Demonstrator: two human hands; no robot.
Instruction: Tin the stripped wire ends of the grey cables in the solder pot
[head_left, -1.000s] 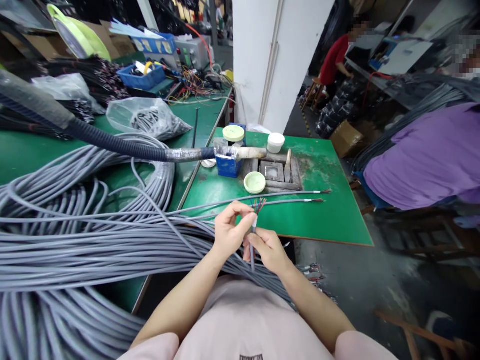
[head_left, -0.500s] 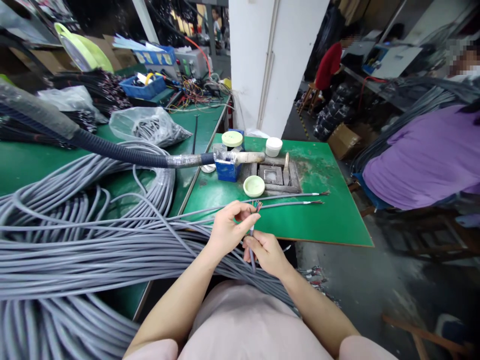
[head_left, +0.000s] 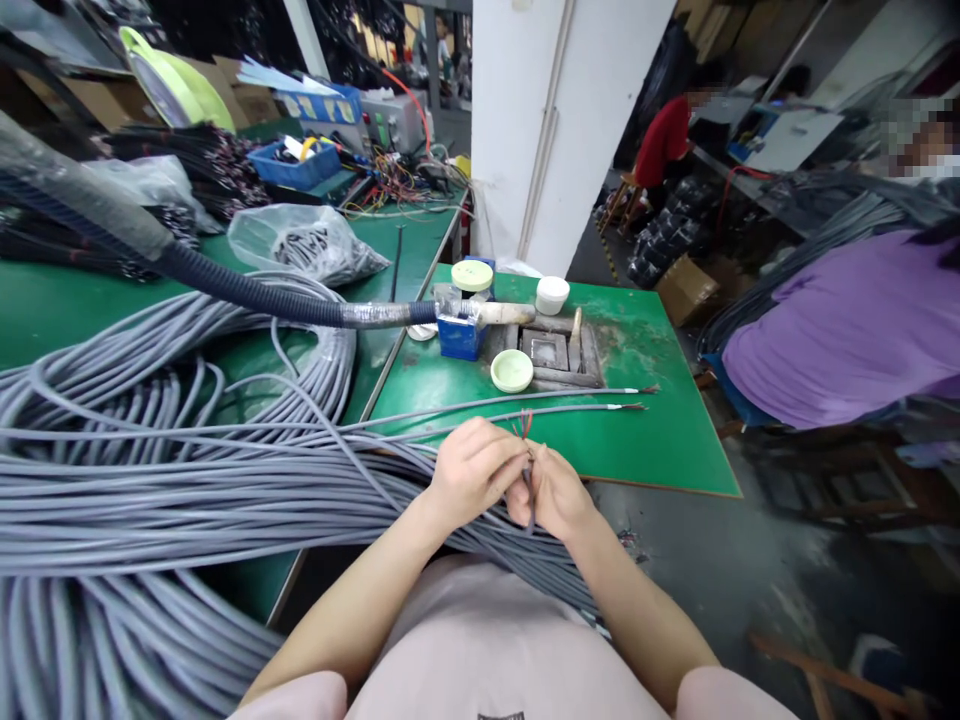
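Observation:
Both hands meet over the near edge of the green table, around the end of a grey cable [head_left: 531, 515]. Thin coloured wires [head_left: 525, 422], mostly reddish, fan upward out of that end. With bent fingers, my left hand [head_left: 474, 475] pinches the end near the base of the wires. My right hand [head_left: 556, 492] is closed round the cable just below and touches the left fingertips. The exact grip is partly hidden by the fingers. Two more grey cables [head_left: 555, 408] lie on the table beyond, their stripped ends pointing right.
Large coils of grey cable [head_left: 187, 500] cover the left side. A ribbed hose [head_left: 285, 308] reaches over the table towards a square metal recess [head_left: 546, 350]. Nearby stand a pale green dish [head_left: 512, 371], a white tub [head_left: 552, 294] and a blue box [head_left: 459, 338]. A person in purple [head_left: 817, 330] sits right.
My right hand has moved up the cable to meet the left fingers. Both hands are slightly further right, and the wires now stand more spread. The view has shifted slightly.

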